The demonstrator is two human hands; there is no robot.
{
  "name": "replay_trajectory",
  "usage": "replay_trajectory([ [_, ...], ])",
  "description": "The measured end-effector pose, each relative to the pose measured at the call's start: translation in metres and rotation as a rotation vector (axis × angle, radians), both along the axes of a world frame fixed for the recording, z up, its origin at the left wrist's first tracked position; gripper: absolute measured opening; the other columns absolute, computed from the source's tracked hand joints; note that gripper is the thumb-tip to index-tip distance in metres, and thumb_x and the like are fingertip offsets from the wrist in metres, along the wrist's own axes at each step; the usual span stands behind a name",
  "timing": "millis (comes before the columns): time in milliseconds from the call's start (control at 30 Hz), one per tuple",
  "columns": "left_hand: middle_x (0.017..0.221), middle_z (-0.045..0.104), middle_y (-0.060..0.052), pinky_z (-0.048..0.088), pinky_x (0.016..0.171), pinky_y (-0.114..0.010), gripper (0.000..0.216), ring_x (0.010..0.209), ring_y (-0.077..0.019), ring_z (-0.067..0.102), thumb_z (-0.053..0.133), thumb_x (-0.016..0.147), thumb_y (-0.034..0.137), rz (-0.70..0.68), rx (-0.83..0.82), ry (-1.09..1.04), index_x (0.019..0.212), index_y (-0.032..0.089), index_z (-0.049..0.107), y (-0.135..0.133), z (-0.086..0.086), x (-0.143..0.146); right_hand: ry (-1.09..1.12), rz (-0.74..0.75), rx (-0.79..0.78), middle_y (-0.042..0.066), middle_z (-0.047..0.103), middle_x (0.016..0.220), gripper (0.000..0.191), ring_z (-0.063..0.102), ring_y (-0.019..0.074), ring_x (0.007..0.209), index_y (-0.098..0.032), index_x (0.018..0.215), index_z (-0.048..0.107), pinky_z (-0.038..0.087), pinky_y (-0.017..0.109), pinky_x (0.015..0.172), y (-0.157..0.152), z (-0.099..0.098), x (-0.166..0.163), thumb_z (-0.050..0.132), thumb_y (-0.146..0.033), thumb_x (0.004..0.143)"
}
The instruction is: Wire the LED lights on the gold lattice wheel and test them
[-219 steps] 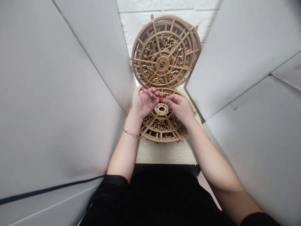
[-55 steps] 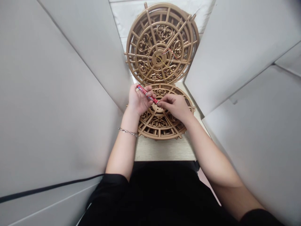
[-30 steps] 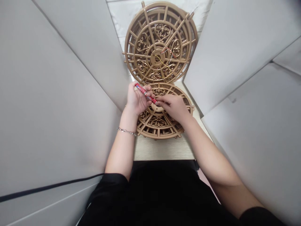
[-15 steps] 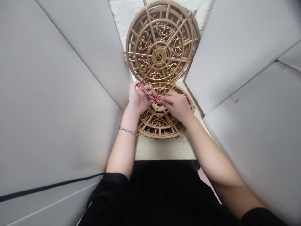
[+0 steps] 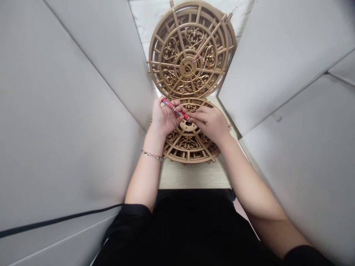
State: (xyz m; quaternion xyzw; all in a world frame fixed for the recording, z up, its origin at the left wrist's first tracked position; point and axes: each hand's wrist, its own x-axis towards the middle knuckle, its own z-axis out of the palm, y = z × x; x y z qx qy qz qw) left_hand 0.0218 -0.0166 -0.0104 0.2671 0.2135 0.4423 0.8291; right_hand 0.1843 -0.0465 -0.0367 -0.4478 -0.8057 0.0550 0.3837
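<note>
My left hand [image 5: 163,120], palm up, has its fingers curled round a slim red cylinder [image 5: 168,105] with white and blue lettering and a pale silvery band partway along. It slants down to the right; its exact kind is unclear. At its lower end, the thumb and fingertips of my right hand [image 5: 212,123] are pinched together; what lies between them is hidden. Beneath both hands lies a round gold openwork frame [image 5: 188,157] with scroll patterns and a hub in the middle.
Beyond my hands is a stack of similar gold round frames [image 5: 177,37], with thin red, white and yellow wires near the hub. The frames rest on a pale wooden surface [image 5: 194,177]. Tall grey panels [image 5: 83,111] stand close on both sides. A dark cable [image 5: 61,220] runs at lower left.
Both hands and the red cylinder have shifted very slightly to the right in the picture. Their grips look the same.
</note>
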Motion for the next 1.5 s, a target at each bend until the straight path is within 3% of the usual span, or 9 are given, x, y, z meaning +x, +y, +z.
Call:
replay_trajectory([
  [167,0.051,0.044,0.0,0.049,0.043,-0.02,0.042,0.056,-0.0124,0.057,0.018,0.083,0.043,0.011,-0.007,0.012,0.064,0.017,0.045,0.0,0.0,0.0,0.001,-0.018,-0.036,0.003,0.063,0.08,0.024,0.054,0.0137,0.073,-0.023,0.09,0.068,0.037,0.029,0.068,-0.002,0.003,0.0,0.051,-0.036,0.08],
  [433,0.053,0.045,0.0,0.049,0.047,-0.016,0.034,0.058,-0.01,0.055,0.024,0.083,0.036,0.073,-0.061,-0.121,0.064,0.016,0.044,-0.003,-0.002,0.006,0.568,0.011,-0.624,0.0,0.06,0.061,0.04,0.048,0.0093,0.056,-0.015,0.072,0.069,0.036,0.025,0.059,-0.003,0.006,-0.009,0.054,-0.053,0.071],
  [533,0.053,0.044,0.0,0.048,0.047,-0.016,0.034,0.058,-0.0099,0.055,0.023,0.083,0.036,0.043,-0.034,-0.108,0.064,0.016,0.044,-0.002,-0.003,0.005,0.478,0.036,-0.538,0.0,0.061,0.065,0.036,0.05,0.0102,0.06,-0.017,0.078,0.069,0.037,0.025,0.061,-0.003,0.006,-0.007,0.054,-0.05,0.073],
  [767,0.053,0.043,0.0,0.048,0.044,-0.019,0.037,0.055,-0.0111,0.054,0.021,0.083,0.04,0.03,-0.035,-0.047,0.066,0.017,0.045,-0.003,0.003,0.002,-0.123,-0.058,0.003,0.004,0.061,0.081,0.027,0.054,0.0149,0.073,-0.02,0.084,0.069,0.038,0.03,0.068,-0.004,0.003,-0.003,0.048,-0.038,0.081],
  [867,0.052,0.043,0.0,0.047,0.044,-0.018,0.036,0.055,-0.0111,0.053,0.024,0.082,0.04,0.091,-0.065,-0.053,0.066,0.017,0.045,-0.003,0.003,0.002,0.055,-0.078,-0.028,0.003,0.062,0.08,0.027,0.055,0.014,0.075,-0.02,0.083,0.068,0.041,0.029,0.07,-0.003,0.002,-0.002,0.049,-0.039,0.081],
  [1100,0.054,0.044,0.0,0.045,0.048,-0.011,0.03,0.053,-0.0058,0.05,0.023,0.083,0.03,0.2,-0.115,-0.255,0.065,0.016,0.042,0.005,-0.008,-0.005,0.964,-0.143,-0.363,0.0,0.055,0.068,0.038,0.053,0.0097,0.059,-0.019,0.077,0.056,0.046,0.028,0.062,0.016,-0.009,0.01,0.037,-0.051,0.082],
  [1233,0.053,0.045,-0.001,0.045,0.049,-0.012,0.03,0.055,-0.0072,0.052,0.021,0.082,0.03,0.267,-0.156,-0.288,0.065,0.017,0.041,0.009,-0.011,-0.007,1.255,-0.153,-0.288,0.0,0.053,0.076,0.027,0.056,0.009,0.07,-0.02,0.077,0.048,0.047,0.029,0.073,0.027,-0.013,0.018,0.038,-0.044,0.082],
  [1367,0.052,0.046,-0.001,0.046,0.05,-0.014,0.031,0.057,-0.0093,0.054,0.019,0.081,0.034,0.295,-0.162,-0.312,0.068,0.017,0.041,0.011,-0.012,-0.008,1.266,-0.284,-0.094,-0.001,0.053,0.086,0.016,0.056,0.0082,0.083,-0.021,0.084,0.045,0.044,0.028,0.081,0.032,-0.006,0.02,0.038,-0.035,0.081],
  [1500,0.053,0.046,-0.001,0.046,0.049,-0.015,0.037,0.058,-0.0102,0.055,0.015,0.081,0.039,0.378,-0.156,-0.305,0.069,0.017,0.043,0.011,-0.013,-0.008,0.874,-0.298,-0.159,0.004,0.056,0.092,0.029,0.056,0.0114,0.085,-0.019,0.093,0.049,0.044,0.029,0.076,0.037,0.013,0.014,0.029,-0.038,0.085],
])
